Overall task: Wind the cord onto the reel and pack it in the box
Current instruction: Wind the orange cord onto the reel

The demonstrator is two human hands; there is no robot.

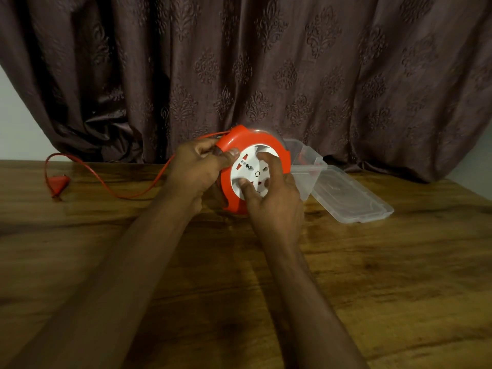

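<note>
Orange cord (111, 189) still trails across the table (372, 275) to its plug (57, 181): winding is under way. My left hand (197, 169) grips the reel (255, 169) rim; my right hand (274, 198) pinches the white hub. Next I must keep turning the hub, then pack the reel into the open box (306, 166) behind it.

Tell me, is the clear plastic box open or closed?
Open. The box stands behind the reel, and its lid lies flat on the table beside it.
</note>
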